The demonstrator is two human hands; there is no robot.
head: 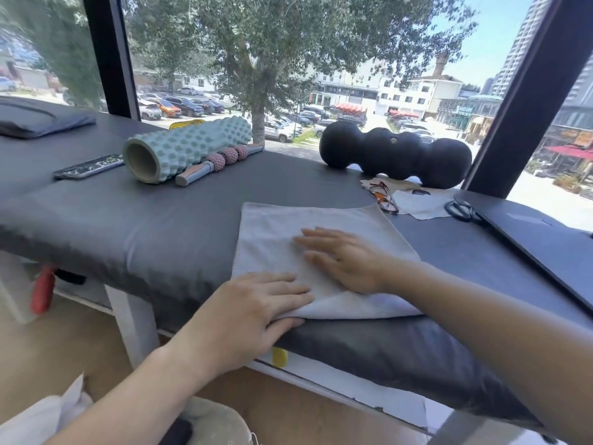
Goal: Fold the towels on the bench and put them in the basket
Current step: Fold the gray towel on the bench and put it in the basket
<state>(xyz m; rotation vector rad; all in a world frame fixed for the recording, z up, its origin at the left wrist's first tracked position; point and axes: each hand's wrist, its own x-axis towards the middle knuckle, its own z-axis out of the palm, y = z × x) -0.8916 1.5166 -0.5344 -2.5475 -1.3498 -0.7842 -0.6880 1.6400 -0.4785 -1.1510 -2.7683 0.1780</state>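
A light grey towel (288,226) lies folded on the dark grey padded bench (144,226), near its front edge. My left hand (247,313) rests on the towel's near left corner, fingers on top and thumb under the folded edge, pinching it. My right hand (340,258) lies flat on the middle of the towel with straight fingers pointing left. No basket shows clearly in this view.
At the back of the bench lie a mint foam roller (186,149), a pink massage stick (218,162), a phone (88,167) and a black peanut roller (394,152). Glasses (383,195), a white cloth (420,203), scissors (462,210) and a dark laptop (545,245) sit right.
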